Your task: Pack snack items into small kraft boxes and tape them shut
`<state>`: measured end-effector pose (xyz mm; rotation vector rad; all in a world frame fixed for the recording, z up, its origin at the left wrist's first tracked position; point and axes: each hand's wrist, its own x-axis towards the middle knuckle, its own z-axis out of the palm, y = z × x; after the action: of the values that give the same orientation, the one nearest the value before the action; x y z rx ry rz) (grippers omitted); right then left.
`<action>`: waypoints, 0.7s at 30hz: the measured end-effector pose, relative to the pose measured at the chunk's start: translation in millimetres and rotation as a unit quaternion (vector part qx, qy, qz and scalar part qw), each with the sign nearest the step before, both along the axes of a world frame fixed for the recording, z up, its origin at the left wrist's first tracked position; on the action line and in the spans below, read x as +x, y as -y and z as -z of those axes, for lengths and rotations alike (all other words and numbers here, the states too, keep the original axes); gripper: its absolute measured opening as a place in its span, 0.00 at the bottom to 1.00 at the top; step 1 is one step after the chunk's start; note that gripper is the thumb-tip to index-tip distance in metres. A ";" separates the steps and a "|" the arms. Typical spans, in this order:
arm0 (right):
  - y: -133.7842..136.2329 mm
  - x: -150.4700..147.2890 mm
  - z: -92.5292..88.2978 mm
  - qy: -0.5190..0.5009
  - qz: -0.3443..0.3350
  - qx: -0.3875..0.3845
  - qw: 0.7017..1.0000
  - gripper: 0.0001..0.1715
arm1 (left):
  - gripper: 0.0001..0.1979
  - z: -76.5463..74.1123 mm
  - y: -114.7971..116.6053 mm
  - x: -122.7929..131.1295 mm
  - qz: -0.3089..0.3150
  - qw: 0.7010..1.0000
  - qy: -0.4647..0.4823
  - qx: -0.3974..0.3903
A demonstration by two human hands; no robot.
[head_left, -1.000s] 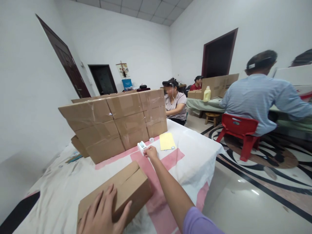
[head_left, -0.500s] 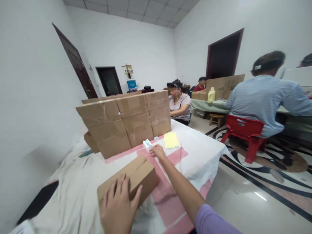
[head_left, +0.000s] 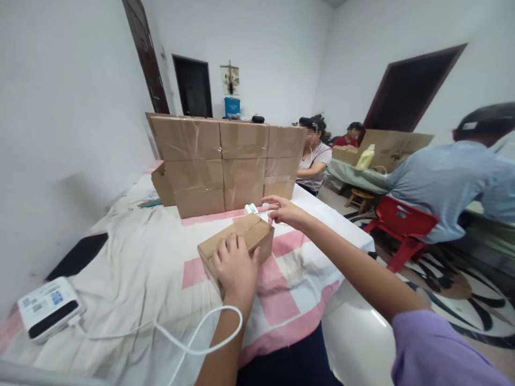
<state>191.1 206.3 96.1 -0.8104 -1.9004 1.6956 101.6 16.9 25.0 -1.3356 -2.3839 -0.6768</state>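
A small brown cardboard box (head_left: 251,234) lies on the cloth-covered table (head_left: 148,262) in front of me. My left hand (head_left: 236,266) rests flat on the box's near end, fingers spread. My right hand (head_left: 284,210) hovers just past the box's far corner, with finger and thumb pinched on something small and white that I cannot make out. A small white device (head_left: 251,208) stands on the table just left of those fingertips.
A wall of taped cardboard boxes (head_left: 221,161) stands at the table's far side. A white gadget (head_left: 48,308) with a white cable (head_left: 193,338) lies near left, and a black object (head_left: 76,254) beyond it. Other people sit to the right, one on a red chair (head_left: 406,225).
My right hand has lifted off the small white device and drawn back to the box's far corner. My left hand stays on the box. The view has tilted down and swung left.
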 end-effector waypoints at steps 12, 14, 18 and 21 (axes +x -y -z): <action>9.1 -46.5 8.2 0.076 0.039 -0.035 0.996 0.44 | 0.26 3.2 1.8 -1.5 0.016 0.999 0.033 0.014; 7.7 -51.7 8.5 0.099 0.054 -0.047 0.992 0.42 | 0.26 4.1 1.4 -1.6 0.017 0.999 0.039 0.020; 4.8 -58.0 5.5 0.175 0.071 -0.056 0.980 0.41 | 0.25 4.7 1.6 -1.7 0.028 0.998 0.051 0.025; 1.1 -59.6 2.3 0.236 0.071 -0.063 0.967 0.38 | 0.24 3.1 2.6 -2.3 0.032 0.998 0.055 0.021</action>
<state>131.5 205.3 93.8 -1.4741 -1.9763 1.6511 99.4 14.4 21.8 -1.3951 -2.4068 -0.8354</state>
